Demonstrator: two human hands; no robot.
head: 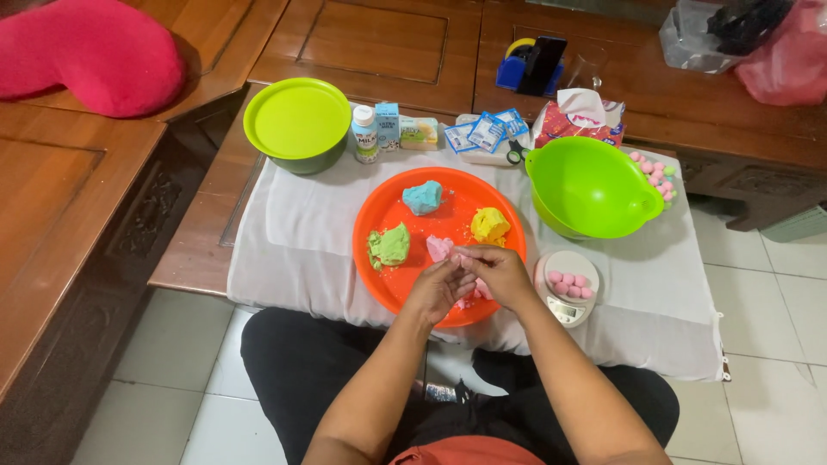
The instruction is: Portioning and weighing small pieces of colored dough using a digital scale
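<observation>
- Nearest to me are the person's knees in black trousers, folded on the pale tiled floor against the near edge of the low wooden table.
- Above the near rim of the orange plate the left hand and the right hand meet, fingertips pinched together on a small pink dough piece; both are closed lightly on it, not clenched.
- Under the hands, more pink dough lies on the plate, partly hidden by them, and a pink lump sits just beyond the fingers.
- Just right of the right hand stands a small kitchen scale holding a cluster of pink balls, close to the wrist.
- Farther in on the plate sit green dough at the left, yellow dough at the right and blue dough at the far side, each apart from the others.
- The plate rests on a white cloth that hangs over the table's near edge; the cloth is bare to the plate's left.
- Right of the plate a bright green bowl tilts toward the person, nearly touching the plate's rim; small pink and green balls lie behind it.
- Along the far edge stand a lidded green container, a small bottle and cartons, blue sachets, scissors and a tissue pack.
- Beyond lie a red cushion and a pink bag.
</observation>
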